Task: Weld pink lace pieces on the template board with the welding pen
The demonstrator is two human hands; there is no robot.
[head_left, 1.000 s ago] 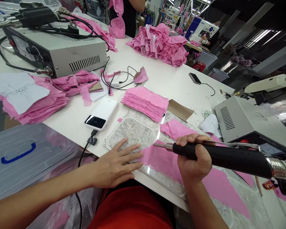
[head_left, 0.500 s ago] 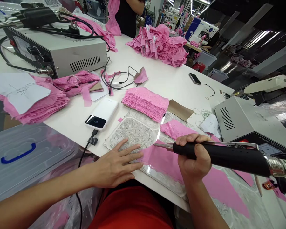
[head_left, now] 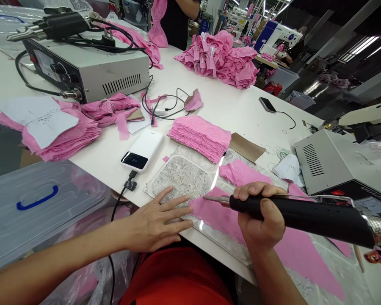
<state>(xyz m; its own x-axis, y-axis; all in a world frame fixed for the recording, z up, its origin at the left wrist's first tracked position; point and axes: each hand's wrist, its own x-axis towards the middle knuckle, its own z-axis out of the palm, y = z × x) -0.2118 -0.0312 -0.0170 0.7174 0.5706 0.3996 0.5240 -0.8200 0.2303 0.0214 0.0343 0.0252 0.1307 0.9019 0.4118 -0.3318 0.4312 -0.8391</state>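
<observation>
A thick black corded handpiece [head_left: 305, 214] with a slim metal tip is gripped in my right hand [head_left: 262, 214], fingers wrapped around it. Its tip rests on or just over the upper left part of a flat pink fabric piece [head_left: 222, 218]. My left hand [head_left: 158, 220] lies flat with spread fingers at the table's front edge, fingertips at that piece's left end. Under the fabric is a grey marbled board [head_left: 180, 178]. Behind it sits a stack of pink lace pieces [head_left: 200, 137]. Another pink lace piece [head_left: 241, 171] lies just beyond the tool.
A grey control box [head_left: 111, 72] with a second handpiece [head_left: 57, 27] on top stands back left. Another box [head_left: 346, 165] is at right. A white power bank [head_left: 142, 150], phone [head_left: 267, 104], brown card [head_left: 246, 147] and pink fabric pile [head_left: 222, 59] lie about. A lidded plastic bin [head_left: 60, 212] is left.
The view has shifted slightly, so the table and its contents sit a little further right. The handpiece's tip has moved slightly left over the pink fabric. Both hands keep nearly the same pose.
</observation>
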